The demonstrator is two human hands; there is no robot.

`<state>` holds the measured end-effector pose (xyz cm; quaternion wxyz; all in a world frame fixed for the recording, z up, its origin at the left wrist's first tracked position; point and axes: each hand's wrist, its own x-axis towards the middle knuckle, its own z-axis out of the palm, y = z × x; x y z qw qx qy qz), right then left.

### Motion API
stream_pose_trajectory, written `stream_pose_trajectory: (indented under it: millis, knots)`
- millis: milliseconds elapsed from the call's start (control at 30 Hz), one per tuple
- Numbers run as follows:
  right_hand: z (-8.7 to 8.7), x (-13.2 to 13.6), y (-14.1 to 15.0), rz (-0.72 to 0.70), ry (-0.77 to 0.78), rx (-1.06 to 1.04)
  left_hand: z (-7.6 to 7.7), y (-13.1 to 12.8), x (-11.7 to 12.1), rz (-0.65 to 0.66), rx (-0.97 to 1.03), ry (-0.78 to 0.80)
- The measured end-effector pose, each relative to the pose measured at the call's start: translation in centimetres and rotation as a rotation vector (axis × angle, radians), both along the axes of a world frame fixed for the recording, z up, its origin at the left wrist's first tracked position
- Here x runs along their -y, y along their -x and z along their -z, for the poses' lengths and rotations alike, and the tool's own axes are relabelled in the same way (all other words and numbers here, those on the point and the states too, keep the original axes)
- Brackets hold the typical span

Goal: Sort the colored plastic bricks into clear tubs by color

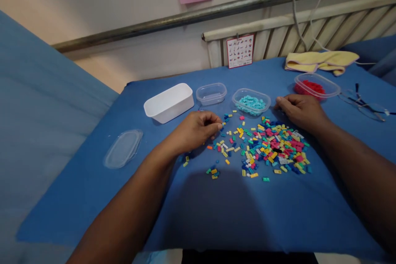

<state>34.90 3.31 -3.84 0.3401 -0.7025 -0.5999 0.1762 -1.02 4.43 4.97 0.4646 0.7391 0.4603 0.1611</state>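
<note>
Desk under blue cloth. Oblong building bricks, yellow, pink, green, blue, white, lie loosely heaped between the forearms. Left hand among strays, fingers curled; right hand beside clear tub; cannot tell either grip.

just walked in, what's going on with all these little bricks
A person's left hand is curled at the left side of a spread of small, mixed-colour bricks on a blue-covered table; whether it holds one is hidden. The right hand is just right of a clear tub of light blue pieces. Red pieces sit in another tub farther right. Many bricks lie loose, thickest toward the right.
</note>
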Motion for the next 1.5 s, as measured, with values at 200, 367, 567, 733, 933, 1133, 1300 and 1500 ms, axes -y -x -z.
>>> stream_pose_trajectory:
  millis: [200, 367, 567, 733, 933, 1133, 1300, 1500]
  knots:
    - [-0.2, -0.1, 0.3, 0.009, 0.003, -0.011, -1.4, -6.5, -4.3, 0.078, -0.169, -0.504]
    - [-0.1, -0.2, 0.2, -0.001, 0.001, -0.025, -0.7, -10.3, -7.6, 0.219, -0.396, -0.71]
    - [-0.1, -0.3, 0.2, -0.007, 0.006, -0.026, -1.1, -9.1, -7.6, 0.17, -0.369, -0.688]
    - [-0.3, 0.0, 0.3, 0.001, 0.015, -0.004, -2.4, -3.2, -5.5, 0.045, -0.324, -0.637]
    - [-0.1, 0.1, 0.1, 0.026, 0.043, 0.018, -1.3, 5.6, -1.0, 0.011, -0.395, -0.645]
    - [0.0, 0.2, 0.0, 0.047, 0.047, 0.022, 3.0, 8.1, 3.6, 0.17, -0.57, -0.544]
    - [0.2, 0.2, -0.2, 0.058, 0.049, 0.025, 5.4, 6.1, 3.3, 0.103, -0.632, -0.615]
    - [0.2, 0.1, -0.2, 0.048, 0.052, 0.004, 5.7, 2.9, -0.7, 0.048, -0.661, -0.589]
